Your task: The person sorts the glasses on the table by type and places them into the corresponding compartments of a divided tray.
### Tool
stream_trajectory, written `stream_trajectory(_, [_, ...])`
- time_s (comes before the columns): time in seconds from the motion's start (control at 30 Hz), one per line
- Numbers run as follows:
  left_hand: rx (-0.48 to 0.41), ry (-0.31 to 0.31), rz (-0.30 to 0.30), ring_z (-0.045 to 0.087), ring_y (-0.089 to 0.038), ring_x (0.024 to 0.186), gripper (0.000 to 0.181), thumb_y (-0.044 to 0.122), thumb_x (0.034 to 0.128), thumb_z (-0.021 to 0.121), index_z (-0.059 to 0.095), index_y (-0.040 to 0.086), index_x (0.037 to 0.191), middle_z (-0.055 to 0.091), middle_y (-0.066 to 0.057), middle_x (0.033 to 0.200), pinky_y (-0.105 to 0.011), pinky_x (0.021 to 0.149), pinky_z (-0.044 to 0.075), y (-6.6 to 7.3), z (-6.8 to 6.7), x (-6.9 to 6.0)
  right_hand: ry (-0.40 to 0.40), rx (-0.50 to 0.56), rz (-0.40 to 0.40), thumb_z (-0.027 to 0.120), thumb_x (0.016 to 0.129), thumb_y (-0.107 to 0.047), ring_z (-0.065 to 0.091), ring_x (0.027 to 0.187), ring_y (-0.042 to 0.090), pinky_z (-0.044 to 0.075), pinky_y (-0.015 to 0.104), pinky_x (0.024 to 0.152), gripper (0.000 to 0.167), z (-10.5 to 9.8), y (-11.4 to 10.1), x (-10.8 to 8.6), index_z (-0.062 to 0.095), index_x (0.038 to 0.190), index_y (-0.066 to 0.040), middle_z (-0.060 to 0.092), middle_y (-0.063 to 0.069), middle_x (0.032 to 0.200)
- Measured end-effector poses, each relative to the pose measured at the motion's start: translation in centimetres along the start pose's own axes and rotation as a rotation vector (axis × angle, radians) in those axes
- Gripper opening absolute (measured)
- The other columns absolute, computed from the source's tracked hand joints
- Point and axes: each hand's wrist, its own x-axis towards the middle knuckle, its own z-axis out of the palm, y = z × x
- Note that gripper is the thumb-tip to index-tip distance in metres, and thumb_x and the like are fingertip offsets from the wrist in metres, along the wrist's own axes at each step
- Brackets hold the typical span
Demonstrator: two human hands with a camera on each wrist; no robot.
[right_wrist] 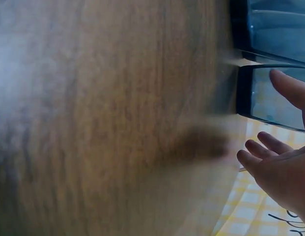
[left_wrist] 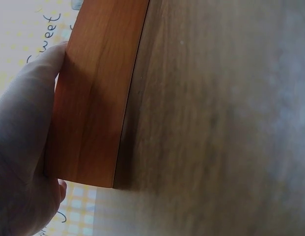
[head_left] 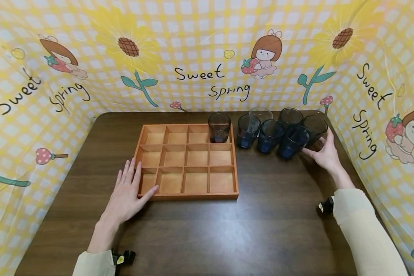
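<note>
A wooden tray (head_left: 189, 197) with square compartments lies on the table. My left hand (head_left: 124, 197) rests at its near left corner, fingers straight along the left side and thumb over the front rim. In the left wrist view that hand (left_wrist: 22, 118) lies against the tray's wall (left_wrist: 93, 98). A dark tinted glass (head_left: 219, 126) stands upright in the far right compartment. My right hand (head_left: 326, 155) is beside the rightmost dark glass (head_left: 316, 125), fingers spread and relaxed. In the right wrist view the thumb (right_wrist: 292, 88) is over a glass (right_wrist: 265, 96); contact is unclear.
More dark blue glasses cluster right of the tray: one near its edge (head_left: 248, 134), one in the middle (head_left: 270, 138), one in front (head_left: 293, 143) and one behind (head_left: 291, 115). A clear glass (head_left: 261, 112) stands at the back. Printed cloth walls (head_left: 200, 46) enclose the table.
</note>
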Motion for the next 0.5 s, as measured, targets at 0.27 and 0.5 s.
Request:
stream_trajectory(0.27, [0.004, 0.005, 0.001, -0.001, -0.043, 0.174, 0.110, 0.067, 0.1046, 0.061, 0.007, 0.004, 0.177, 0.001, -0.023, 0.186, -0.065, 0.140, 0.004, 0.1, 0.2, 0.0, 0.061, -0.032, 0.002, 0.075, 0.100, -0.016, 0.056, 0.147, 0.052, 0.050, 0.038, 0.119, 0.096, 1.0, 0.2, 0.5, 0.011, 0.169, -0.002, 0.053, 0.039, 0.159])
stream_trajectory(0.5, [0.007, 0.009, -0.005, -0.001, -0.043, 0.174, 0.110, 0.067, 0.1042, 0.061, 0.007, 0.005, 0.177, 0.001, -0.023, 0.186, -0.065, 0.140, 0.004, -0.1, 0.2, -0.1, 0.141, -0.071, -0.057, 0.079, 0.096, -0.015, 0.067, 0.118, 0.018, 0.040, 0.007, 0.090, 0.097, 1.3, 0.2, 0.9, 0.019, 0.172, -0.007, 0.063, 0.036, 0.144])
